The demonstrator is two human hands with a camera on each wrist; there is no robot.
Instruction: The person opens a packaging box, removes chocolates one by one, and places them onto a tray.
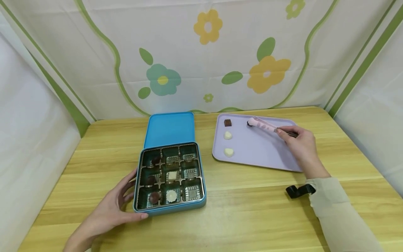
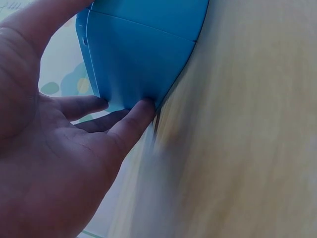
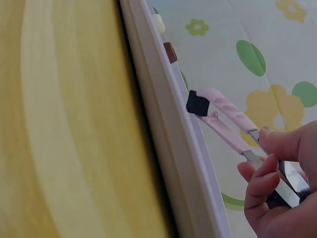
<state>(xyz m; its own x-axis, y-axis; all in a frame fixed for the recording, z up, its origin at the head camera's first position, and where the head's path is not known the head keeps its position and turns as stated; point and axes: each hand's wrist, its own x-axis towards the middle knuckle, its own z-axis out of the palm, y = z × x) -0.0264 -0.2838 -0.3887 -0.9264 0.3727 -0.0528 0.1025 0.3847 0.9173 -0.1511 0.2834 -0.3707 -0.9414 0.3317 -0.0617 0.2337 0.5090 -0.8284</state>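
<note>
My right hand (image 1: 303,147) grips a pair of small metal tongs (image 1: 264,125) with pink tips, over the lilac tray (image 1: 261,150). A dark chocolate piece (image 3: 198,103) sits between the tong tips. My left hand (image 1: 110,206) rests against the left side of a blue tin (image 1: 176,210), fingertips on its wall (image 2: 133,59) and thumb at the front corner. The tin's divided insert holds dark chocolates (image 1: 154,198) down the left column. A white square chocolate (image 1: 171,175) lies in the centre compartment, and a white round one (image 1: 171,196) in the front middle.
Along the tray's left side lie a brown square chocolate (image 1: 228,123) and two white chocolates (image 1: 228,135). The blue lid (image 1: 171,127) lies behind the tin. A flowered curtain (image 1: 207,70) borders the wooden table (image 1: 245,210). A black strap piece (image 1: 299,191) juts from my right cuff.
</note>
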